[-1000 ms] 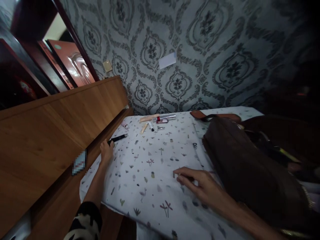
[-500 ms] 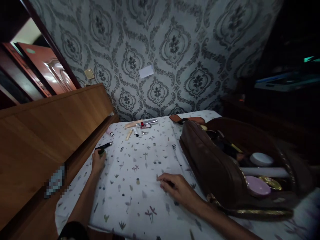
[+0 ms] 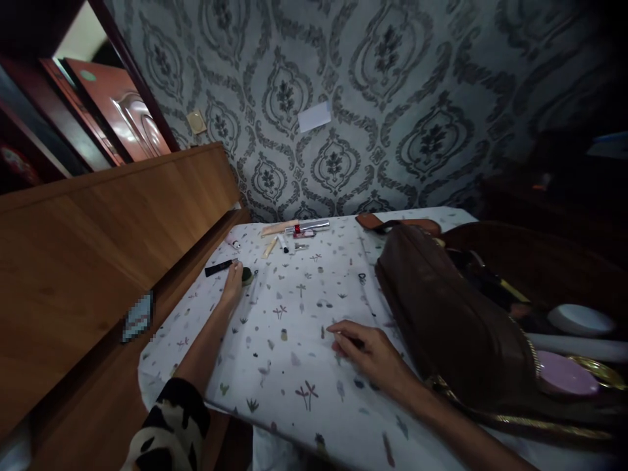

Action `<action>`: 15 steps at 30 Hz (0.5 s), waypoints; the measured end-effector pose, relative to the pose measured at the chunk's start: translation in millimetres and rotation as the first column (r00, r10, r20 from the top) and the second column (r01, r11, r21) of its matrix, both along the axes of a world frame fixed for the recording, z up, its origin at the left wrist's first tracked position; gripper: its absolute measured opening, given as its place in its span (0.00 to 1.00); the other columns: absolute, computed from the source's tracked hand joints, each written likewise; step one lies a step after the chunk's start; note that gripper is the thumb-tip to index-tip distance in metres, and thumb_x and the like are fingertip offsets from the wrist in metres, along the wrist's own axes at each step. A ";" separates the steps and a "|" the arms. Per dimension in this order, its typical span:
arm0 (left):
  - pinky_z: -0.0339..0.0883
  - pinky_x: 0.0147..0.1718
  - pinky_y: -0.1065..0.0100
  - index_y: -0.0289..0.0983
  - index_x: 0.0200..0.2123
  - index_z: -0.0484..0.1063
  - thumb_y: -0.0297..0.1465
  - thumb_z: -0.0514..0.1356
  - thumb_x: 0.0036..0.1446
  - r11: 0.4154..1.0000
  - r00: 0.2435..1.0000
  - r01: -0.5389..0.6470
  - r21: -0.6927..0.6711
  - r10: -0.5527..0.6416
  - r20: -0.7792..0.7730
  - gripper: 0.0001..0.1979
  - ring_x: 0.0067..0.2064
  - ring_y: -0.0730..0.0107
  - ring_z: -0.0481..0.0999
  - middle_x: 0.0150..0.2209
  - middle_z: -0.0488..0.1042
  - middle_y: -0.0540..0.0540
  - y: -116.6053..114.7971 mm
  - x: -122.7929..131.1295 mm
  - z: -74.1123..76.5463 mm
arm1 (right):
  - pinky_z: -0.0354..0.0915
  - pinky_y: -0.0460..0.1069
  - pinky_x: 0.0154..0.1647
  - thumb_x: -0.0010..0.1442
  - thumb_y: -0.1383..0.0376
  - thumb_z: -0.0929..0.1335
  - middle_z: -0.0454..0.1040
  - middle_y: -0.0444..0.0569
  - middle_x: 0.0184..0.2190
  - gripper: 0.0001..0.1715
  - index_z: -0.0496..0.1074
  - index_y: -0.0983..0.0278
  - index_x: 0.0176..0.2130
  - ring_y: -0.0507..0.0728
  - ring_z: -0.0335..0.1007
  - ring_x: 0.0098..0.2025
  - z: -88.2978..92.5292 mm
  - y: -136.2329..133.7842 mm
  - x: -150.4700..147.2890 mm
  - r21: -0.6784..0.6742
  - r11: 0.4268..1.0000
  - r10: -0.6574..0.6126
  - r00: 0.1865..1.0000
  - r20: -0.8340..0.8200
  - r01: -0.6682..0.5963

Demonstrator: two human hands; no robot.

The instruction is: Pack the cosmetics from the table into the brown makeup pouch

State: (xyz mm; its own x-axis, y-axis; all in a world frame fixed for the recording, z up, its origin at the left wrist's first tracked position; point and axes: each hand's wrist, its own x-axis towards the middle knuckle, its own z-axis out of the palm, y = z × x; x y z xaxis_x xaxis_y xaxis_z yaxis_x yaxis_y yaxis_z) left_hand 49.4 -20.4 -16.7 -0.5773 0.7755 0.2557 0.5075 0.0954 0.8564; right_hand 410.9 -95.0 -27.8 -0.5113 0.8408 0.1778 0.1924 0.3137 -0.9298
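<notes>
My left hand [image 3: 232, 285] is over the far left of the patterned tabletop, its fingers closed at the edge of a small dark green round item [image 3: 247, 276]; its exact kind is unclear. Just left of those fingers lies a slim black tube [image 3: 219, 268]. Low over the middle right of the cloth, my right hand [image 3: 367, 350] has loosely bent fingers, with nothing visible in them. Beside it stands a large brown bag [image 3: 426, 314], unzipped, with a pink round case [image 3: 566, 374], a white round lid [image 3: 581, 319] and a gold round item [image 3: 598, 371] inside.
Toward the wall lie a silver tube [image 3: 316, 226], a beige tube [image 3: 269, 247], a small white tube [image 3: 282, 244] and a pinkish item [image 3: 232, 241]. A brown strap [image 3: 397, 224] lies behind the bag. A wooden panel [image 3: 122, 216] borders the table's left side.
My left hand has moved right, away from the black tube, and the dark green round item has moved with it. My right hand stays near the same spot. The view has shifted slightly.
</notes>
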 end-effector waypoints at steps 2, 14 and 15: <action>0.73 0.46 0.58 0.36 0.51 0.70 0.47 0.52 0.68 0.996 0.995 0.083 -0.010 -0.083 0.051 0.21 0.47 0.63 0.77 0.48 0.75 0.42 -5.3 17.0 -4.0 | 0.67 0.49 0.29 0.61 0.53 0.63 0.76 0.50 0.26 0.22 0.76 0.67 0.41 0.56 0.73 0.29 -2.5 2.3 -0.2 -0.041 0.998 -0.046 0.998 -0.029 0.045; 0.52 0.66 0.58 0.39 0.51 0.71 0.51 0.52 0.65 0.935 0.883 0.347 0.072 -0.351 0.312 0.24 0.64 0.58 0.64 0.59 0.70 0.41 -41.8 126.6 -4.3 | 0.69 0.49 0.31 0.60 0.49 0.64 0.77 0.50 0.31 0.24 0.73 0.65 0.43 0.57 0.74 0.32 -3.6 5.4 0.9 -0.042 0.985 -0.173 0.980 -0.094 0.170; 0.51 0.66 0.58 0.40 0.52 0.71 0.51 0.52 0.65 0.923 0.856 0.373 0.089 -0.380 0.350 0.24 0.65 0.58 0.63 0.60 0.70 0.42 -46.6 137.7 -6.5 | 0.70 0.50 0.34 0.61 0.49 0.64 0.78 0.52 0.35 0.25 0.73 0.65 0.45 0.58 0.75 0.36 -3.8 6.0 1.5 -0.011 0.978 -0.208 0.974 -0.090 0.208</action>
